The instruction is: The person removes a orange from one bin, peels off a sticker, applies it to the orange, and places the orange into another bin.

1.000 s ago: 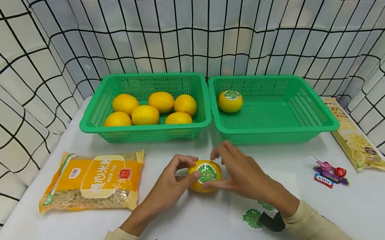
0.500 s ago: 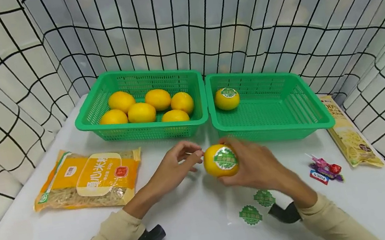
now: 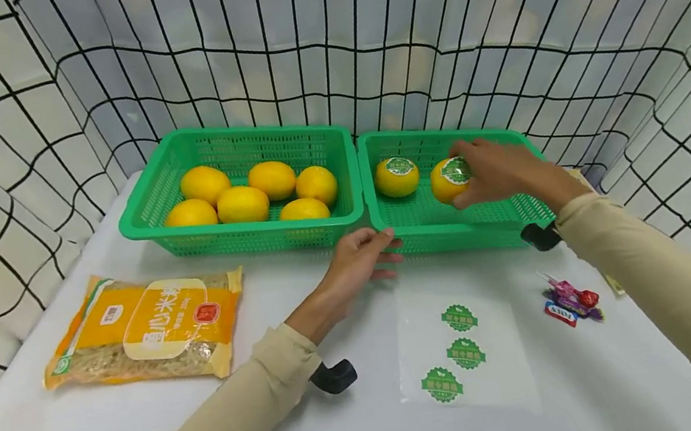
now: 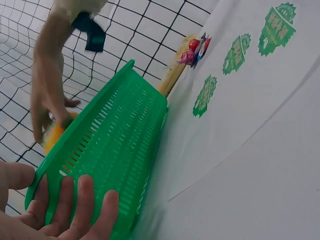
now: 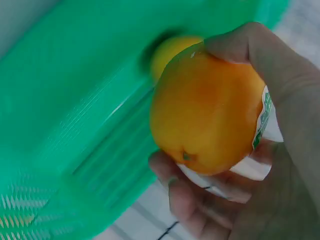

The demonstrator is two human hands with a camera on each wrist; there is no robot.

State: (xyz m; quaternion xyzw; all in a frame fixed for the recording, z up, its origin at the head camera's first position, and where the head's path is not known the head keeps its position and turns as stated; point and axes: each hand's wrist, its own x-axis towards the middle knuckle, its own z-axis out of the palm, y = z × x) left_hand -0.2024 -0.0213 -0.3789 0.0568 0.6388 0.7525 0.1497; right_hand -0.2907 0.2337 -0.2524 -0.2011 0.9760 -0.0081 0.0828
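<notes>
Right hand (image 3: 500, 174) grips a stickered orange (image 3: 450, 179) over the right basket (image 3: 487, 224), seemingly not touching down, while the left hand (image 3: 359, 258) rests open-fingered against its front wall.

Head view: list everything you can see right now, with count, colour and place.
baskets: 2, green, side by side at the table's back
plain lemons: 6, yellow, in the left basket
stickered lemons: 2, yellow with green labels, in the right basket; one is held
noodle packet: 1, orange, front left
sticker sheet: 1, clear, with 3 green stickers, front centre
candies: a small heap, pink, red and purple, right
second packet: 1, yellow, mostly hidden by the right sleeve
left hand: touches the right basket's front rim
right hand: grip on a stickered lemon
</notes>
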